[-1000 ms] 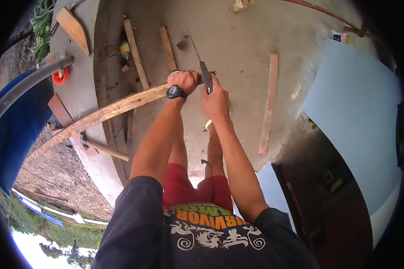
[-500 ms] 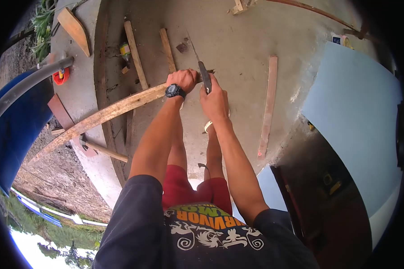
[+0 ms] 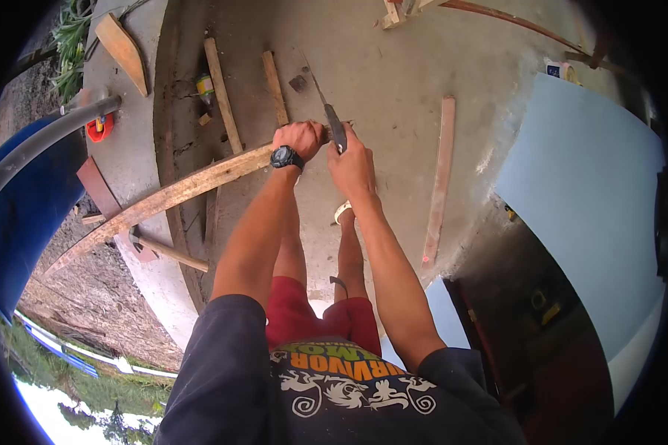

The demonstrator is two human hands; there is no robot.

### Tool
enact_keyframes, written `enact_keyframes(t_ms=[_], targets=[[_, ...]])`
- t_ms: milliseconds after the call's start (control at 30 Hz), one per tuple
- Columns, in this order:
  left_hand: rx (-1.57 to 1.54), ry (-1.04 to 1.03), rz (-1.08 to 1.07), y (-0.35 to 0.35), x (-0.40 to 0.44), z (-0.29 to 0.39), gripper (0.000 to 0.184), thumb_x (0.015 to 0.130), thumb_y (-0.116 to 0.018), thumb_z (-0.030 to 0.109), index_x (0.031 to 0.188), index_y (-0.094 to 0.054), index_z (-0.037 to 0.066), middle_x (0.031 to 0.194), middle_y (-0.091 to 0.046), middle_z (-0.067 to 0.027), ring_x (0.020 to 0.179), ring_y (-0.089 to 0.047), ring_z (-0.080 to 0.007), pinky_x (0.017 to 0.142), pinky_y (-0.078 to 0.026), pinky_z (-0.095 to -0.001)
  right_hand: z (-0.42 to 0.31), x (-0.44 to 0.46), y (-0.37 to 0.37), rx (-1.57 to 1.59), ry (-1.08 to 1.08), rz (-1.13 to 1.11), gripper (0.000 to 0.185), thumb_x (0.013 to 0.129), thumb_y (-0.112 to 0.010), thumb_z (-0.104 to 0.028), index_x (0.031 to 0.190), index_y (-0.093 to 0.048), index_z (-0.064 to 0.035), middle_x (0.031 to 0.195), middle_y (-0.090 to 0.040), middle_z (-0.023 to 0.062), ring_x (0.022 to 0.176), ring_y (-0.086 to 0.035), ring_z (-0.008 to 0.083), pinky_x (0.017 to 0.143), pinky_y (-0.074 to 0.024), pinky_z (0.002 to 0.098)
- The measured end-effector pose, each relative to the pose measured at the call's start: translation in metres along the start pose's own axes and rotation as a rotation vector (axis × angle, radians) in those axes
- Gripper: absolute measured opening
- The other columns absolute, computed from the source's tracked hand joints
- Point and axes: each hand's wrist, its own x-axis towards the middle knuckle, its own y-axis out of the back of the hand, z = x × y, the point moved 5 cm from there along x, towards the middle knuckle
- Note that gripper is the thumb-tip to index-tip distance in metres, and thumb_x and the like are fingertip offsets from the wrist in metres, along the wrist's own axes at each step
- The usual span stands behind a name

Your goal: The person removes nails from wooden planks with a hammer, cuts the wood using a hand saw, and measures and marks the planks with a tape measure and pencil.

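A worker's right hand (image 3: 352,169) closes its grip around the dark handle of a saw (image 3: 335,127), the firm hold on a likely springy blade. The left hand's grip (image 3: 298,139) curls over one end of a long plank (image 3: 193,185), seemingly stiff, weighty and rough-edged, above the concrete floor (image 3: 393,96).

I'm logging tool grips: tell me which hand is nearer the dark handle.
Right. The right hand is closed around the dark handle; the left hand is just left of it, on the long wooden plank.
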Motion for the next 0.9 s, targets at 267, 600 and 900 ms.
enact_keyframes(t_ms=[267, 600, 900], targets=[[0.008, -0.017, 0.079, 0.007, 0.001, 0.005, 0.043, 0.095, -0.046, 0.034, 0.077, -0.074, 0.007, 0.079, -0.071, -0.0214, 0.073, -0.071, -0.0399, 0.068, -0.056, -0.0484, 0.039, -0.264, 0.101, 0.079, -0.166, -0.025, 0.054, 0.092, -0.063, -0.005, 0.142, -0.048, 0.0037, 0.120, -0.070, 0.0236, 0.113, -0.070, 0.0296, 0.094, -0.0541, 0.0376], [-0.010, -0.046, 0.084, -0.004, -0.002, 0.001, 0.046, 0.096, -0.044, 0.036, 0.078, -0.075, 0.007, 0.082, -0.072, -0.0212, 0.078, -0.072, -0.0378, 0.071, -0.056, -0.0475, 0.026, -0.044, 0.007, -0.028, 0.024, 0.034, 0.043, 0.095, -0.061, -0.019, 0.136, -0.052, -0.0079, 0.088, -0.070, 0.0270, 0.085, -0.067, 0.0490, 0.069, -0.0518, 0.0537], [-0.004, -0.005, 0.082, 0.001, -0.003, 0.002, 0.042, 0.096, -0.046, 0.033, 0.078, -0.074, 0.007, 0.079, -0.073, -0.0192, 0.073, -0.071, -0.0387, 0.069, -0.057, -0.0492, 0.055, -0.165, 0.041, 0.055, 0.072, 0.081, 0.053, 0.092, -0.064, -0.007, 0.142, -0.049, 0.0041, 0.115, -0.070, 0.0274, 0.109, -0.071, 0.0360, 0.089, -0.0547, 0.0386]])
